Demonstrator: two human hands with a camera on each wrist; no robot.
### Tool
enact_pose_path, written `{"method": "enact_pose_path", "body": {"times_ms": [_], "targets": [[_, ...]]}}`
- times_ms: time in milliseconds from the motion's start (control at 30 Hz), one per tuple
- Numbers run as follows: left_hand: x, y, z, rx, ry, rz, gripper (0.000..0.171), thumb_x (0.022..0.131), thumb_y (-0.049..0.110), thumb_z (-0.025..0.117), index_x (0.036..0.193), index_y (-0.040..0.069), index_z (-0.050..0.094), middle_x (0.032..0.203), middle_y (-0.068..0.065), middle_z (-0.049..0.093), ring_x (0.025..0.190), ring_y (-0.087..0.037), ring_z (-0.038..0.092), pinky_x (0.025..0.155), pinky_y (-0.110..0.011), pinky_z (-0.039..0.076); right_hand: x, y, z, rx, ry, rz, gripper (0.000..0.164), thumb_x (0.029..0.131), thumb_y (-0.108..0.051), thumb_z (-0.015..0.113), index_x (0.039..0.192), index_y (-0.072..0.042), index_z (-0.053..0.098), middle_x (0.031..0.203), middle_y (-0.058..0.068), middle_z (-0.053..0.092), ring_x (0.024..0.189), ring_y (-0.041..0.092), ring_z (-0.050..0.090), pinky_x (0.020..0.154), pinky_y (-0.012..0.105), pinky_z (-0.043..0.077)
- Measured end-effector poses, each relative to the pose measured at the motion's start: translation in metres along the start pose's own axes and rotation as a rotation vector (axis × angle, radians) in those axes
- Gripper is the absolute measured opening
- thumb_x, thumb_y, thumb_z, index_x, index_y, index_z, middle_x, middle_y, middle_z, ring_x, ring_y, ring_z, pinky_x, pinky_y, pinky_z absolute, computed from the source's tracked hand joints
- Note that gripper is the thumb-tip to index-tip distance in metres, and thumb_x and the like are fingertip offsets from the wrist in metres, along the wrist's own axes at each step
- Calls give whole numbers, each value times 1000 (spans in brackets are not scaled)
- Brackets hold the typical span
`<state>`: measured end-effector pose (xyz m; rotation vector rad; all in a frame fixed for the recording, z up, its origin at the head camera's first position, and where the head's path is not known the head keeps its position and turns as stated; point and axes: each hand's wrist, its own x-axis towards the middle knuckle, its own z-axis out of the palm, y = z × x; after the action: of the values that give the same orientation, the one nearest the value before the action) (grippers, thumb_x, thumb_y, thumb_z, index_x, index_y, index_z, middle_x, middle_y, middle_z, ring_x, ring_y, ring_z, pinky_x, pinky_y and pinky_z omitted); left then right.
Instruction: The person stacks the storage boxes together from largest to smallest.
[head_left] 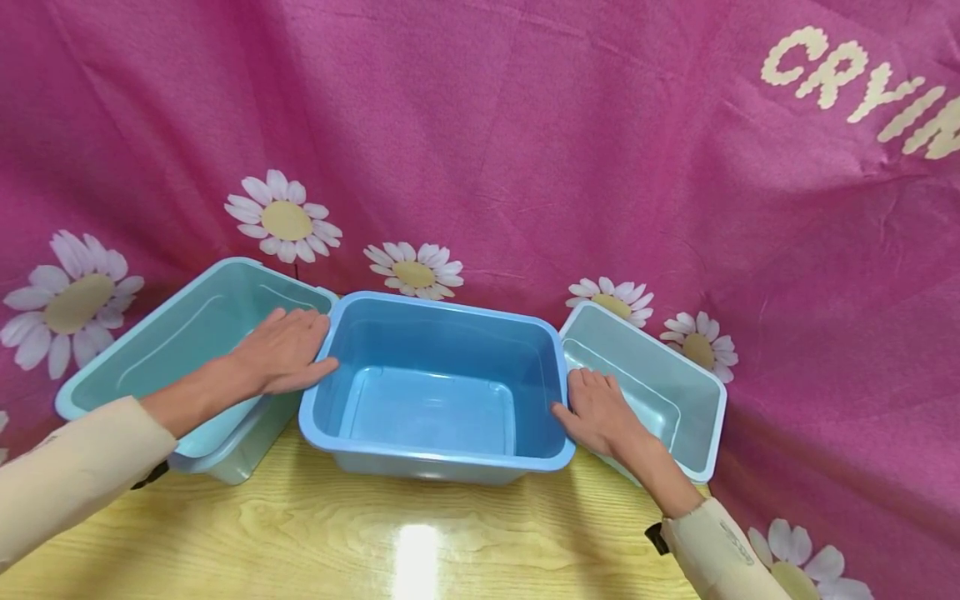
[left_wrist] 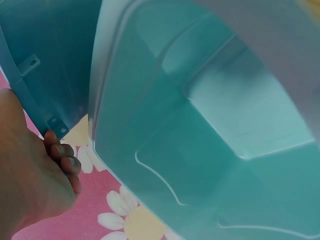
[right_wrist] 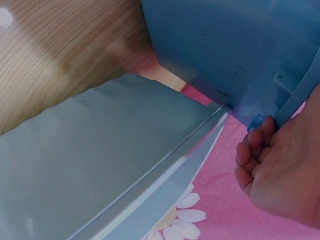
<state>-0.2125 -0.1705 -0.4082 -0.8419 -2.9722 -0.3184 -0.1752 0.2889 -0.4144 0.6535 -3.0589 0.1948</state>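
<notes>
Two-handed grip on blue tub (head_left: 438, 392); "CRYIN" (head_left: 862, 83) behind.

Cream long sleeves (head_left: 67, 467) with dark wrist straps (head_left: 656, 537), bare hands.

Three plastic tubs sit in a row on the table (head_left: 315, 533) before me. My left hand (head_left: 281, 350) holds the left rim of the middle tub (head_left: 438, 392); my right hand (head_left: 596, 408) holds its right rim. The left tub (head_left: 172, 342) and the right tub (head_left: 660, 383) flank it, with the draped cloth (head_left: 525, 150) behind.
</notes>
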Motion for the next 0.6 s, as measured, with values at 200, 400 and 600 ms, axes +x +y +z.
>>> {"method": "enact_pose_path", "body": {"times_ms": [200, 400, 600], "targets": [[-4, 3, -2, 7, 8, 18, 39, 85, 36, 69, 97, 3, 54, 76, -3, 49, 72, -20, 52, 65, -38, 39, -7, -3, 0, -8, 15, 5, 27, 91, -29, 55, 96, -3, 49, 84, 5, 46, 84, 27, 47, 78, 46, 36], [-8, 5, -2, 13, 24, 30, 39, 84, 36, 70, 96, 4, 54, 78, -3, 49, 72, -20, 52, 65, -39, 40, -14, -5, -1, -13, 21, 10, 25, 91, -28, 56, 95, -4, 49, 83, 5, 45, 86, 28, 48, 79, 47, 36], [-14, 10, -1, 34, 37, 50, 37, 83, 37, 69, 93, 4, 54, 75, -3, 48, 70, -19, 50, 63, -38, 39, -22, -8, -1, -15, 30, 4, 24, 91, -28, 56, 92, -6, 48, 81, 4, 43, 82, 26, 46, 76, 45, 36]]}}
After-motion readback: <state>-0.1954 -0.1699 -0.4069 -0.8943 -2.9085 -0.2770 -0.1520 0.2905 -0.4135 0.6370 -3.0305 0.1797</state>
